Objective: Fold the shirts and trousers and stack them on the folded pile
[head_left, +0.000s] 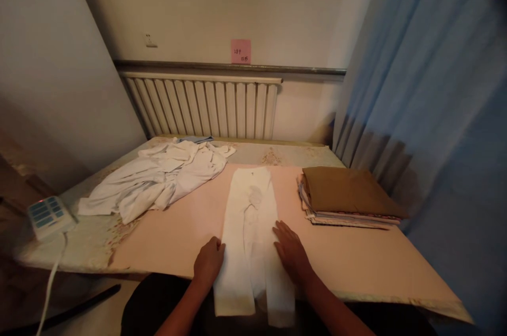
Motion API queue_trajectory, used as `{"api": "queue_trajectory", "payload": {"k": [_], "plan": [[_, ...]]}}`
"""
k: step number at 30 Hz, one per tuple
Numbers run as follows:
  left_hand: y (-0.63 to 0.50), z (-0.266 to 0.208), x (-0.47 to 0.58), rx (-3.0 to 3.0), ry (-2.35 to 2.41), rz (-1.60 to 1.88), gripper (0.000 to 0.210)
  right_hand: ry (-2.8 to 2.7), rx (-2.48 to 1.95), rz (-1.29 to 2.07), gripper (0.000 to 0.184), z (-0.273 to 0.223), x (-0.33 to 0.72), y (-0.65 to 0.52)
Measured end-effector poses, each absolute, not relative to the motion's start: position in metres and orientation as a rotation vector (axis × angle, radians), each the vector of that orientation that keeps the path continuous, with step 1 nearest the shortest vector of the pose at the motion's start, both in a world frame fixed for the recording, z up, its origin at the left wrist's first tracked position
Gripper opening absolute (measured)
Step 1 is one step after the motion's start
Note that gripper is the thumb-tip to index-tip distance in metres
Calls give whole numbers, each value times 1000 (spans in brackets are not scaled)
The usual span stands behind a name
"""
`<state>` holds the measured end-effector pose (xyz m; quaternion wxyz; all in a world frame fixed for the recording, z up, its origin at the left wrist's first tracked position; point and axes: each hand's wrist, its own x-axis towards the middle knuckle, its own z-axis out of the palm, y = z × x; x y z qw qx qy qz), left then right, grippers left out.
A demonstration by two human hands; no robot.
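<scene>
A small pair of white trousers (234,230) lies flat on the pink table covering, with its waist away from me and its leg ends hanging over the near edge. A greyish patch shows below the waistband. At the left side of the trousers, my left hand (209,260) is closed, thumb and fingers together on the cloth's edge. My right hand (292,252) rests open along the right leg, its fingers stretched out and touching the fabric.
Crumpled white cloth (166,175) lies at the left. A folded stack with brown fabric (350,193) on top sits at the right. A white power strip (50,218) is at the left edge. Behind stands a radiator (206,106); a blue curtain (428,87) hangs at the right.
</scene>
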<state>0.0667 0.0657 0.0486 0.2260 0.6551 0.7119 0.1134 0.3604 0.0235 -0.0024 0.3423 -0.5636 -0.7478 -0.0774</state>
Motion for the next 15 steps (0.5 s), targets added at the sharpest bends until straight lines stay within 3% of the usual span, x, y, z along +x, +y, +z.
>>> {"api": "queue_trajectory", "payload": {"k": [15], "plan": [[69,45,69,1888,2022,107,24,-2223,-1574,-47,42,-12,337,20]]}}
